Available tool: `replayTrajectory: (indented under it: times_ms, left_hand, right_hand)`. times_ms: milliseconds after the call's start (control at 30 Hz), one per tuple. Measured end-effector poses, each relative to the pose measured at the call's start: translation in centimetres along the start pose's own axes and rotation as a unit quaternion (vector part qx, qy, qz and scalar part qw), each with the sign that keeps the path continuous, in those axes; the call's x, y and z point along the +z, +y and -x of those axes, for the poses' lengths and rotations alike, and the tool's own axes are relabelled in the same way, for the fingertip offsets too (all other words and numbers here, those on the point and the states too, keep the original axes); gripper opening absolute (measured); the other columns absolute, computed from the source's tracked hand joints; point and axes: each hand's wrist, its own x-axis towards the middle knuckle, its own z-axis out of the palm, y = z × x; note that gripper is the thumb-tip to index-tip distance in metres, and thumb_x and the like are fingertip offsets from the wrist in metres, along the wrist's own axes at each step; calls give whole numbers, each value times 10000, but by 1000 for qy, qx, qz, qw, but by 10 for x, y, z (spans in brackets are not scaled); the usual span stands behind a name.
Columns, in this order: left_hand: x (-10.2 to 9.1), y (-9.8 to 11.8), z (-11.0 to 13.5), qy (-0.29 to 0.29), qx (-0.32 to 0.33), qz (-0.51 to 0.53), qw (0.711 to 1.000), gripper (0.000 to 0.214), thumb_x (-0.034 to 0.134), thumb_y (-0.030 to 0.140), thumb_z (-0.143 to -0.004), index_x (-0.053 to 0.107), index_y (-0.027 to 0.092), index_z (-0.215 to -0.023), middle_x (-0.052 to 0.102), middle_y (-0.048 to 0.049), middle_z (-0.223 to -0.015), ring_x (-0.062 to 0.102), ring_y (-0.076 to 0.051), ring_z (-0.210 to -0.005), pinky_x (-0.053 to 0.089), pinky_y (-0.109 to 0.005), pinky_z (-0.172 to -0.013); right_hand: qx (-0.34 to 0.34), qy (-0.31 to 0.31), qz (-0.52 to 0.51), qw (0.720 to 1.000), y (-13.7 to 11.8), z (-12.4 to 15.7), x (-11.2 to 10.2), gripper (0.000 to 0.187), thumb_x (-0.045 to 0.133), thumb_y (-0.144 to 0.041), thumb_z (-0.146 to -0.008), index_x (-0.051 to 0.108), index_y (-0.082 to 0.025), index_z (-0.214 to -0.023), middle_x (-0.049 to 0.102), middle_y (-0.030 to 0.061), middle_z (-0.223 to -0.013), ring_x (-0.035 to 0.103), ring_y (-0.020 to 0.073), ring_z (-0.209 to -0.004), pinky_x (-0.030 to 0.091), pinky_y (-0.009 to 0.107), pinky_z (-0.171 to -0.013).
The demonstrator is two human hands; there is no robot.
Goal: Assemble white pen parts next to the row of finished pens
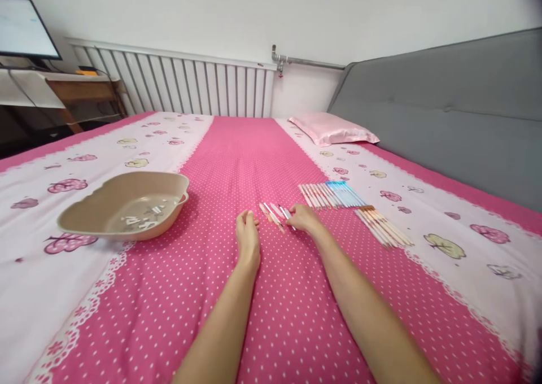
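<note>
A home bedroom — pink-sheeted bed, pillow, grey headboard.

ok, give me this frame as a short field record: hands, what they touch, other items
surface: bed with pink dotted sheet
left hand: resting on the sheet, holds nothing
right hand: fingertips on a few loose pens
pen rows: laid side by side, to the right of the hands
beige tray: on the left, small white pieces inside
pillow: pink, by the headboard

Bowl bits — indistinct (too small)
</note>
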Motion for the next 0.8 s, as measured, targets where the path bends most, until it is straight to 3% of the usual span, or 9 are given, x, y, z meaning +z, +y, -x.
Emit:
replayTrajectory:
  times_ms: [100, 367, 467, 533, 633, 700, 800]
  left_hand:
    - [-2, 2, -2, -2, -37, 13, 999, 363, 403, 382, -804, 485, 151, -1072, 584, -103, -1005, 603, -154, -778, 476, -304, -729]
    - [1, 16, 10, -31, -66, 13, 997, 249, 504, 322, -749, 565, 168, -935, 598, -54, -882, 554, -134, -725, 426, -275, -683]
    - [0, 18, 10, -46, -75, 18, 996, 229, 517, 290, -744, 575, 159, -923, 601, -36, -815, 537, -109, -648, 408, -240, -622]
    - [0, 20, 10, -56, -74, 31, 995, 219, 535, 266, -735, 592, 146, -910, 610, -29, -774, 524, -95, -604, 398, -221, -591]
    - [1, 23, 10, -93, -58, 68, 992, 253, 574, 294, -728, 623, 126, -910, 631, -33, -753, 529, -94, -593, 404, -213, -584]
    - [1, 25, 10, -123, -43, 109, 985, 282, 577, 334, -738, 636, 123, -916, 623, -18, -698, 533, -94, -578, 411, -213, -581]
    - [-1, 28, 10, -131, -33, 172, 976, 272, 586, 343, -740, 651, 127, -892, 584, 14, -604, 526, -88, -547, 419, -214, -576]
  right_hand:
    - [-31, -3, -2, 1000, 8, 0, 3, 324, 569, -258, -695, 599, -196, -1012, 669, 56, -907, 607, 199, -803, 365, 238, -588]
    - [-78, -32, 6, 996, 10, -11, -4, 249, 408, -171, -795, 604, -141, -944, 656, 97, -815, 588, 171, -719, 313, 232, -547]
    - [-81, -49, -76, 993, 6, -13, -6, 242, 378, -157, -812, 583, -139, -939, 647, 75, -781, 567, 128, -633, 338, 214, -541]
    - [-95, -86, -205, 970, -1, -9, -8, 237, 373, -185, -829, 569, -142, -955, 634, 60, -786, 547, 110, -601, 363, 207, -533]
    - [-144, -187, -384, 893, -17, 7, -14, 255, 427, -272, -832, 574, -153, -1003, 608, 44, -786, 517, 96, -583, 390, 207, -523]
    - [-167, -247, -432, 851, -28, 19, -19, 269, 469, -289, -819, 590, -156, -1019, 595, 31, -742, 499, 87, -563, 390, 203, -513]
    - [-202, -276, -449, 826, -38, 31, -24, 268, 475, -274, -826, 608, -167, -1034, 606, 39, -777, 522, 88, -631, 392, 184, -518]
